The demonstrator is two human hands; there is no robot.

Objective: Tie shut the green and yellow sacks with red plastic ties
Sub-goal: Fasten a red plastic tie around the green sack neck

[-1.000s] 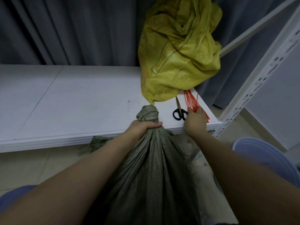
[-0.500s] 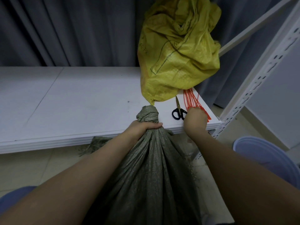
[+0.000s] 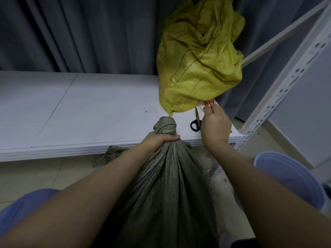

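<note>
A full green woven sack [image 3: 166, 190] stands between my arms, its neck twisted into a bunch above my fist. My left hand [image 3: 159, 140] grips that neck tightly. A crumpled yellow sack [image 3: 198, 59] sits on the white shelf [image 3: 80, 113] at the back right. The red plastic ties [image 3: 209, 103] lie on the shelf beside it, mostly covered by my right hand [image 3: 215, 125]. That hand is over the bundle, fingertips pinching a red tie near its far end.
Black-handled scissors [image 3: 196, 120] lie on the shelf just left of my right hand. A white perforated rack upright [image 3: 279, 93] rises at the right. A pale blue bucket [image 3: 286, 176] stands on the floor at the right. Grey curtains hang behind the shelf.
My right hand has moved farther back along the red ties and its fingers have closed on one. My left hand keeps the same grip on the green sack's neck.
</note>
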